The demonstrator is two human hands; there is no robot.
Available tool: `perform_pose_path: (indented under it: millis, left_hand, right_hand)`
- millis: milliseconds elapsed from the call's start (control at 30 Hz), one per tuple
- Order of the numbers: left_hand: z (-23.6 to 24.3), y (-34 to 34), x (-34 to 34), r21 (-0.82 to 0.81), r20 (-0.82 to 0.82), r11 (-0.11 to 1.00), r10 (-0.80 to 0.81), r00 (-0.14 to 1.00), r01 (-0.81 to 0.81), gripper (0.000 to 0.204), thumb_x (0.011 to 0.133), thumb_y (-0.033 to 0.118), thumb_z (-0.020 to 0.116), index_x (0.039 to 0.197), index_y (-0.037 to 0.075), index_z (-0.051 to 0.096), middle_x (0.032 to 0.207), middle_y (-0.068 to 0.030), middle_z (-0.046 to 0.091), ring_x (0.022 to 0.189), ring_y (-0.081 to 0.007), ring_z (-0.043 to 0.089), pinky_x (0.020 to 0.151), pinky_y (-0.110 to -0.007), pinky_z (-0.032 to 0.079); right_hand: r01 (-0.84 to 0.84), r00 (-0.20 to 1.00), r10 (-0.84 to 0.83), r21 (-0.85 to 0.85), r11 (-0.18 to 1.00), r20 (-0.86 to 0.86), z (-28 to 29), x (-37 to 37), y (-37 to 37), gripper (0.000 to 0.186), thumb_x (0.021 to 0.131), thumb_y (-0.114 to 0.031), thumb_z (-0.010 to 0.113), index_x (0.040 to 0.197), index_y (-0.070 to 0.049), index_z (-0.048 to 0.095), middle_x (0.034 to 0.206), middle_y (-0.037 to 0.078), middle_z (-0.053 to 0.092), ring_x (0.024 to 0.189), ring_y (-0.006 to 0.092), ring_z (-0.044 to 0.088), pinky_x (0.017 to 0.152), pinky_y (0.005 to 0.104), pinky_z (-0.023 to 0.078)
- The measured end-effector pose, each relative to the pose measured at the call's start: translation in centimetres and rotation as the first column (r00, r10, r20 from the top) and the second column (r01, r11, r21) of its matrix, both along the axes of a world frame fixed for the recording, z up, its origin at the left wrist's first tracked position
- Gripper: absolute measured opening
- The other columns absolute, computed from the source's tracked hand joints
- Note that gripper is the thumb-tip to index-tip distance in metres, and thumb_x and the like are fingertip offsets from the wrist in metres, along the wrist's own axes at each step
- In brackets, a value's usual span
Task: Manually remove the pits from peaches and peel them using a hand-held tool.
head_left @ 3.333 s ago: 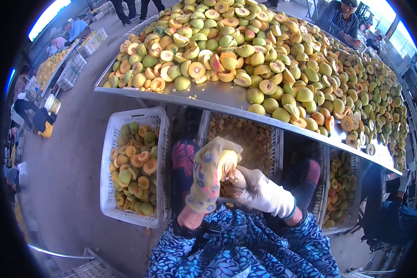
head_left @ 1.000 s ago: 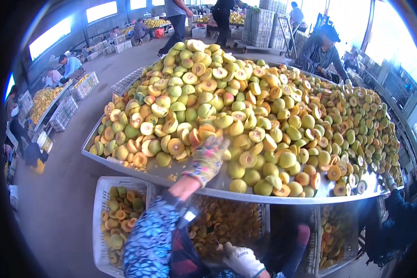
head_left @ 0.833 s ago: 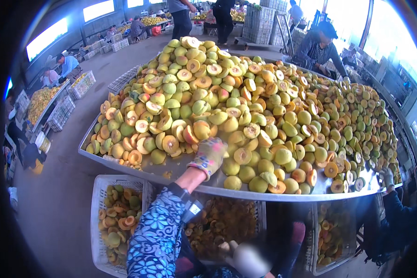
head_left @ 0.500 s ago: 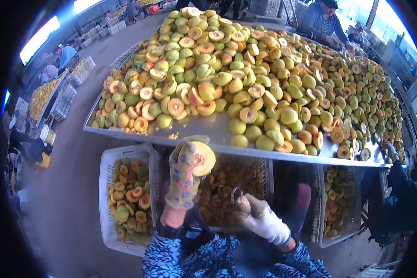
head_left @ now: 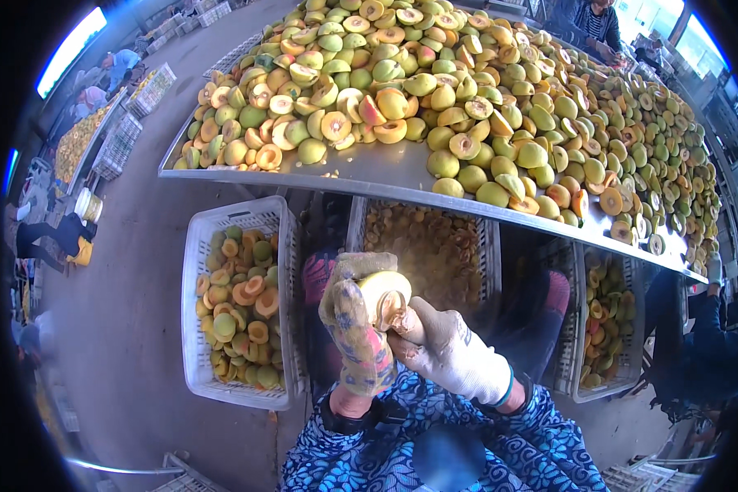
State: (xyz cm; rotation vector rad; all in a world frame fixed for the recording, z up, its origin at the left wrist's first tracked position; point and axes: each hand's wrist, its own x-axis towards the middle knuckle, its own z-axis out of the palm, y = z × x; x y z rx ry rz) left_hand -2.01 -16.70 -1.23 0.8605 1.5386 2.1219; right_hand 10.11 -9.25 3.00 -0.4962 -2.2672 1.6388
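My left hand (head_left: 354, 332), in a stained patterned glove, is wrapped round a yellow-green peach half (head_left: 376, 289), its cut face turned to the right. My right hand (head_left: 461, 354), in a white glove, grips the handle of a pitting tool with a metal loop (head_left: 392, 308). The loop is against the middle of the cut face, where the brown pit area shows. Both hands are close together, in front of the table's near edge. Much of the handle is hidden by my right fingers.
A metal table (head_left: 369, 168) bears a large heap of halved peaches (head_left: 435, 90). Below it, a white crate (head_left: 190, 316) of peach halves stands left, a crate (head_left: 356, 234) of brown scraps in the middle, another crate (head_left: 577, 332) right. A co-worker (head_left: 582, 29) works across the table.
My hands have come together, lower and nearer to me. The tool's loop, apart from the peach half before, now meets its cut face. The view has tilted downward.
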Motion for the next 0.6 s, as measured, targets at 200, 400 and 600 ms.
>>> perform_pose_path:
  millis: [200,400,600]
  left_hand:
    - [0.7,-1.0,1.1,0.034,0.261,0.964,-0.263,0.929,0.263,0.059,0.103,0.052,0.033,0.128,0.001,0.049,0.118,-0.0143,0.06,0.106,-0.0256,0.061,0.092,-0.036,0.051]
    - [1.1,0.7,1.0,-0.025,0.203,0.995,-0.087,0.975,0.094,0.044,0.103,0.035,0.046,0.095,-0.003,0.068,0.091,-0.009,0.07,0.082,-0.0173,0.065,0.072,-0.029,0.051]
    - [1.7,1.0,0.4,-0.177,0.105,0.938,-0.284,0.953,0.299,0.048,0.104,0.042,0.04,0.1,0.0,0.063,0.095,-0.0107,0.067,0.084,-0.0198,0.066,0.076,-0.03,0.053]
  right_hand:
    - [-0.159,0.987,0.16,-0.04,0.987,0.02,-1.4,0.3,1.2,0.029,0.097,-0.026,0.061,0.108,-0.001,0.051,0.072,0.019,0.062,0.065,0.036,0.066,0.058,0.0395,0.049]
    - [-0.25,0.965,0.258,-0.11,0.962,0.055,-3.1,0.4,2.7,0.025,0.1,-0.025,0.054,0.106,0.0,0.056,0.069,0.015,0.06,0.06,0.0271,0.061,0.058,0.0376,0.048]
    - [-0.31,0.909,0.295,-0.005,0.951,-0.296,-5.9,1.1,2.3,0.022,0.099,-0.024,0.055,0.105,-0.003,0.057,0.071,0.005,0.055,0.06,0.0157,0.055,0.057,0.0324,0.048]
